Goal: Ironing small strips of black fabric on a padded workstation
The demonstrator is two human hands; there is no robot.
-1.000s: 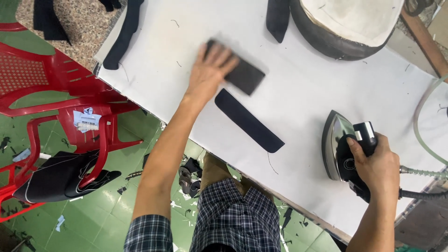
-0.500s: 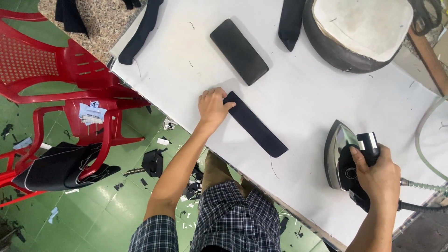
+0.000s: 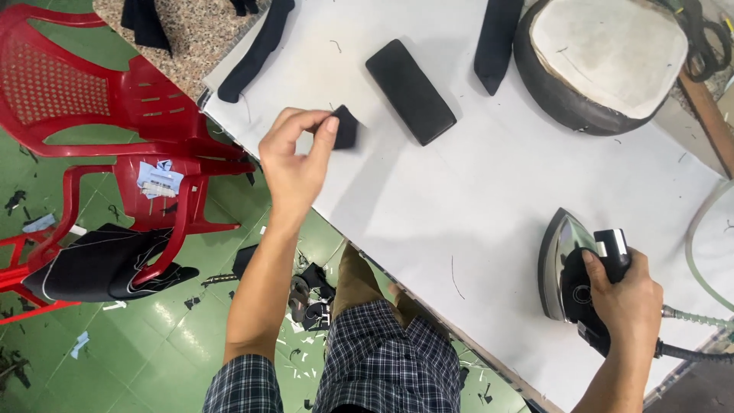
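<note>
Now the left hand (image 3: 294,164) has lifted the black fabric strip (image 3: 344,127) off the table (image 3: 474,199), pinching it; the right hand (image 3: 627,294) still grasps the iron (image 3: 569,268).

The person wears a short-sleeved shirt in a dark check, navy crossed with thin pale lines that make small squares. The left sleeve (image 3: 243,385) ends above the elbow in a plain hem, and below that hem the forearm is bare down to the left hand (image 3: 294,157). The same check covers the chest and belly (image 3: 390,359), where the cloth lies in soft folds. Right of the checked front, the other forearm is bare too, up to the right hand (image 3: 628,298). Neither hand wears a glove, ring, watch or band. Just above the checked front a strip of brown trouser leg (image 3: 358,281) shows, plain and unpatterned.
</note>
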